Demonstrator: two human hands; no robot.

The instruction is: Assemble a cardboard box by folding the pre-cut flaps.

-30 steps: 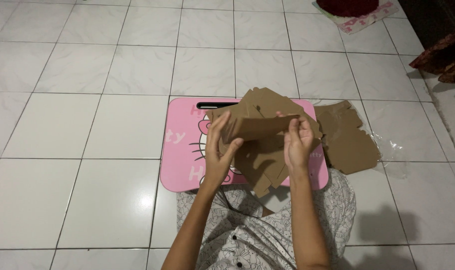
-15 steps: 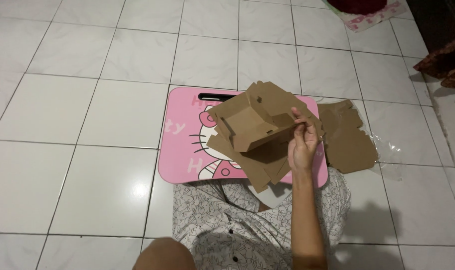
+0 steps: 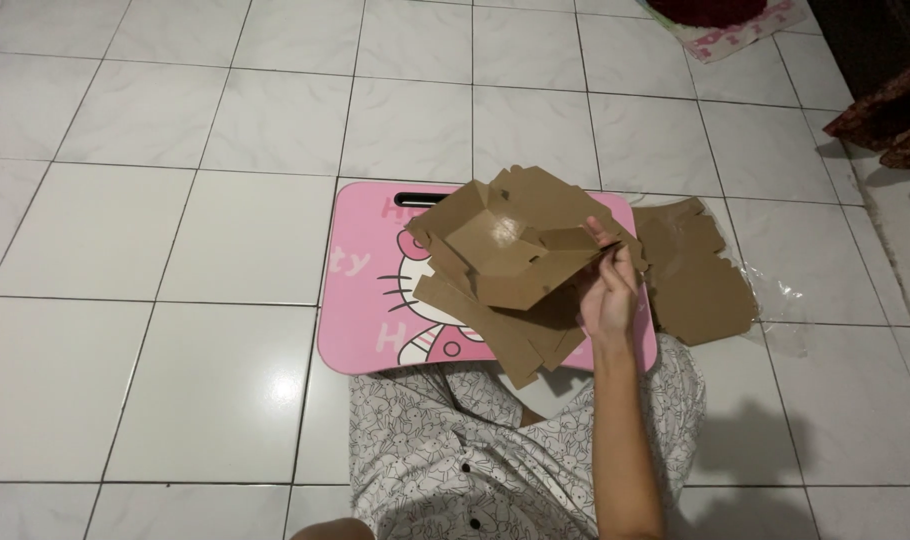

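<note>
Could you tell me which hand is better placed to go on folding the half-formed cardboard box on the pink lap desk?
Right, probably. The right hand already has its grip on the edge of the cardboard box above the pink lap desk; the left hand is not in view.

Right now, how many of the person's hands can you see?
1: the right hand grips the edge of the half-folded cardboard box above the pink lap table. The left hand is out of view.

You sat on the floor of a home — white glossy tiles [image 3: 175, 380] filled the frame, a pink cartoon lap desk [image 3: 360, 300] lay at centre, dark furniture [image 3: 890, 120] stood upper right.
</note>
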